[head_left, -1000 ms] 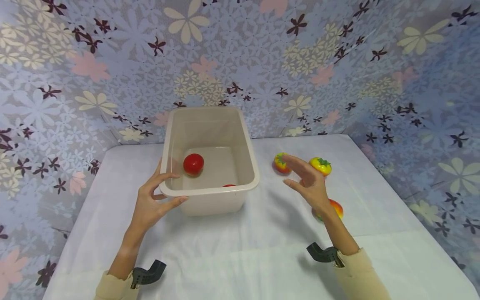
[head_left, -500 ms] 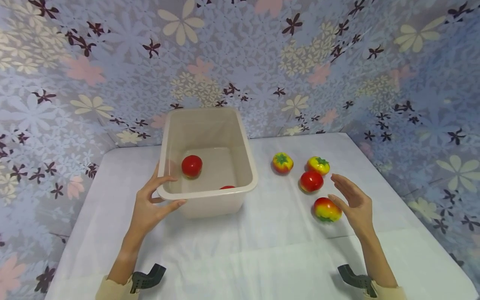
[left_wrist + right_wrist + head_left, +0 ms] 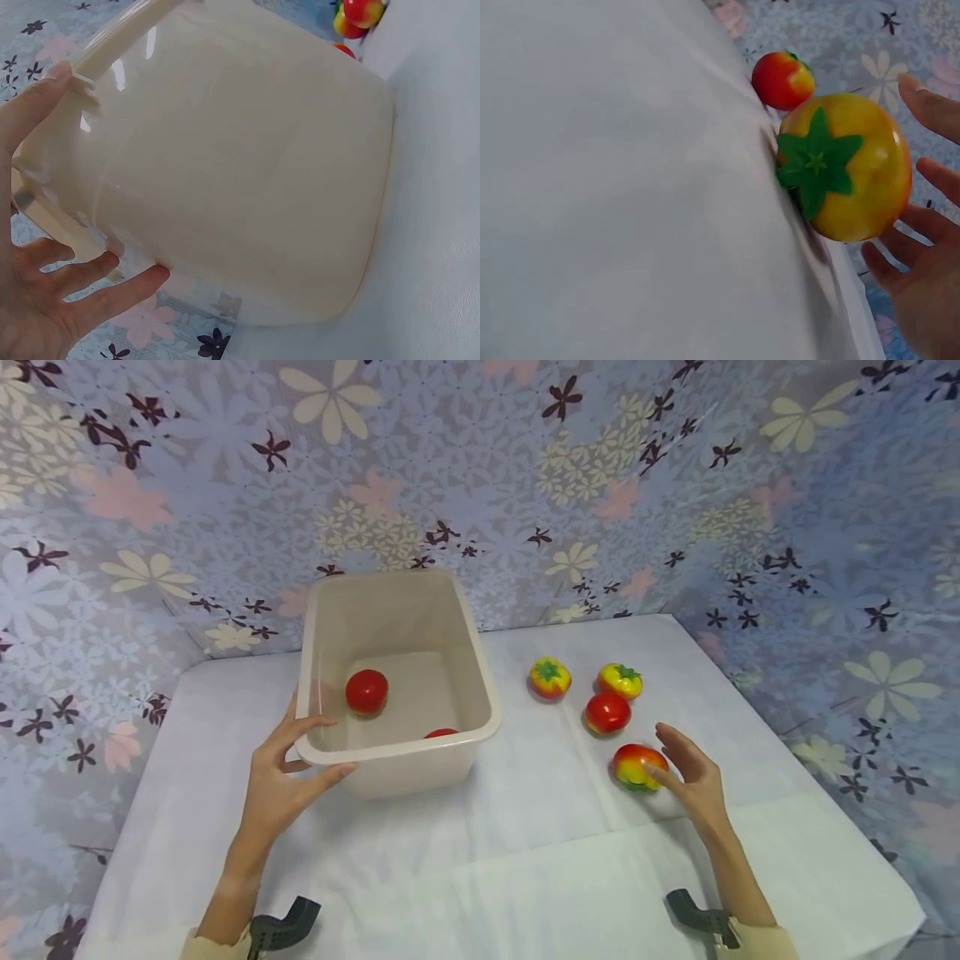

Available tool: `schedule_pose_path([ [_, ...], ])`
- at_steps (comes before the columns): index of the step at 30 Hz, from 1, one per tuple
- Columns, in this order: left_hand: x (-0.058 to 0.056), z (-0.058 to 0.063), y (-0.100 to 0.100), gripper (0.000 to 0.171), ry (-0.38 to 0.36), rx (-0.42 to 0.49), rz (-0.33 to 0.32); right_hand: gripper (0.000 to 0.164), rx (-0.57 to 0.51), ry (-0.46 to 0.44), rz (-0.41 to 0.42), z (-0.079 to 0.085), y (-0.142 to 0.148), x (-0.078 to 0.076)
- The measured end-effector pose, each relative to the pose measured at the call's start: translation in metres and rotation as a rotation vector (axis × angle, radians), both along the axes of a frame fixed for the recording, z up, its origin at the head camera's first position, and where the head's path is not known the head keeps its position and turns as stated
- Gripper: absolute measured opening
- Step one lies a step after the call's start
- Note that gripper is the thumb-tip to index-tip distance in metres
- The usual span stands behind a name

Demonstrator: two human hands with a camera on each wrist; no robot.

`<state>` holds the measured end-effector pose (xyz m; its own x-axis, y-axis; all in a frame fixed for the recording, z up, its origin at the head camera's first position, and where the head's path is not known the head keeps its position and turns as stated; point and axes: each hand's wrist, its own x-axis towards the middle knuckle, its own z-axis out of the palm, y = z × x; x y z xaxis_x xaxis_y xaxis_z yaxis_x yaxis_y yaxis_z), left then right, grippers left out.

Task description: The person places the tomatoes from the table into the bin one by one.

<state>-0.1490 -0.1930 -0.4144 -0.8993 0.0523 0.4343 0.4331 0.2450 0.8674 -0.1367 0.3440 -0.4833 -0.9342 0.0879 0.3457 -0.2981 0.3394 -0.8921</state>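
Note:
My left hand (image 3: 277,781) grips the front left corner of a beige plastic bin (image 3: 408,748), the thumb on its outside and a finger over the rim. The left wrist view has the bin's wall (image 3: 247,165) filling most of it, tilted. Inside lies a red tomato (image 3: 367,692); a second red one (image 3: 441,732) is mostly hidden by the front rim. On the right, my right hand (image 3: 693,781) is at the nearest red-and-yellow tomato (image 3: 634,766), fingers spread. In the right wrist view its green leaf top (image 3: 817,161) shows; contact is unclear.
Beyond that tomato are a red one (image 3: 607,712), a yellow one (image 3: 621,680) and a yellow-red one (image 3: 550,677). They sit on a white cloth-covered table (image 3: 525,877). A flowered curtain (image 3: 480,460) stands behind the table and along its sides.
My right hand has moved from over the far tomatoes to the right and toward me, then in to the nearest tomato. The left hand keeps hold of the bin. The head view has shifted slightly.

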Motion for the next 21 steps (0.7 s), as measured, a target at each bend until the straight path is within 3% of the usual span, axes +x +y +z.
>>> schedule_pose_path([
  [9,-0.004,0.003,0.001,0.055,0.025,0.007,-0.023,0.067,0.065,-0.053,0.068,-0.008,0.005,0.009],
  [21,-0.003,0.003,-0.002,0.054,0.014,0.04,-0.032,0.07,0.168,-0.103,0.075,-0.014,0.006,0.006],
])
